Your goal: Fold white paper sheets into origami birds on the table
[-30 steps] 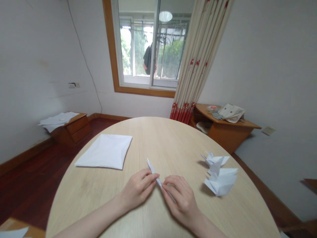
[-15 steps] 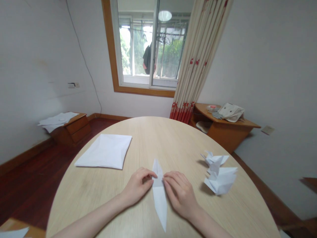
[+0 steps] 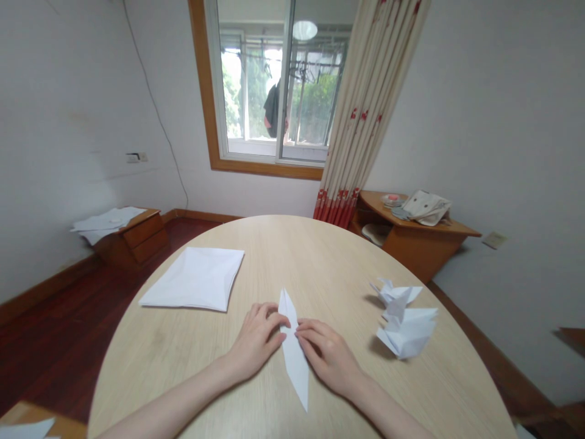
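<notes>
A long, narrow piece of folded white paper (image 3: 296, 364), pointed at both ends, lies near the front of the round table. My left hand (image 3: 259, 338) holds its left edge around the middle, with thumb and index finger on the paper. On the opposite edge, my right hand (image 3: 326, 353) has its fingers bent together and their tips on the paper. The fingers cover parts of both edges there.
A stack of white paper sheets (image 3: 194, 279) lies at the left of the wooden table (image 3: 292, 244). Folded paper figures (image 3: 406, 335) stand at the right. Behind are a small drawer cabinet (image 3: 146, 238) and a corner shelf (image 3: 429, 235) holding a cloth bag (image 3: 427, 206).
The folded paper has tilted slightly, and its near tip has moved up, away from me. My left fingers have shifted further onto it, and my right hand has moved slightly left.
</notes>
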`<state>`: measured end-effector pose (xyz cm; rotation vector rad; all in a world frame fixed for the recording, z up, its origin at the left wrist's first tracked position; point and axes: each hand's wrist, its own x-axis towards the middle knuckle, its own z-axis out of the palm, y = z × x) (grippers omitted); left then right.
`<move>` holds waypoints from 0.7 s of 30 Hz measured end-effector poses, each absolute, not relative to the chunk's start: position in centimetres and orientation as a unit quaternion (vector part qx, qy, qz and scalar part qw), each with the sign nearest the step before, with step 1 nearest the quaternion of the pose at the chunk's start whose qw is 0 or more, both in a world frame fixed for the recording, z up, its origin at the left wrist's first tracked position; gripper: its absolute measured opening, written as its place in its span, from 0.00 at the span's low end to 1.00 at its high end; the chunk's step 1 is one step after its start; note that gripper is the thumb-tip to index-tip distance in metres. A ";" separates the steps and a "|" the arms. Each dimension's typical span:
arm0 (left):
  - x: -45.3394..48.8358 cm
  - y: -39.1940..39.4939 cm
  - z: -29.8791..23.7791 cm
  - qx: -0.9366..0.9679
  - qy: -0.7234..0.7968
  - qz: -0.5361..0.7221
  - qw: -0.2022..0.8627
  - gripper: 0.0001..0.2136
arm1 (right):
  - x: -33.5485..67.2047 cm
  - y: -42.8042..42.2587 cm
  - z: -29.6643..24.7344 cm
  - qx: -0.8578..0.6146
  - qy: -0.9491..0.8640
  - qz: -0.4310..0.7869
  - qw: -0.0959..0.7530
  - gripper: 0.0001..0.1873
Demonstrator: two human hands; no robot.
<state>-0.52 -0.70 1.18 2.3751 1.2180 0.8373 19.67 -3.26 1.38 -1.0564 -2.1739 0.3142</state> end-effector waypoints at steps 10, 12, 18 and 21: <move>-0.5 -0.8 1.4 0.857 0.405 0.269 0.167 0.12 | 20.1 -3.0 1.2 -0.388 -0.848 0.163 0.323 0.20; -0.6 -0.9 1.9 0.864 0.405 0.253 0.160 0.14 | 20.0 -3.0 1.2 -0.390 -0.853 0.155 0.311 0.19; -0.8 -1.1 2.8 0.870 0.396 0.240 0.170 0.12 | 19.9 -3.1 1.4 -0.402 -0.852 0.154 0.299 0.13; -0.8 -1.2 3.0 0.868 0.396 0.243 0.178 0.11 | 20.0 -3.0 1.3 -0.397 -0.851 0.154 0.306 0.12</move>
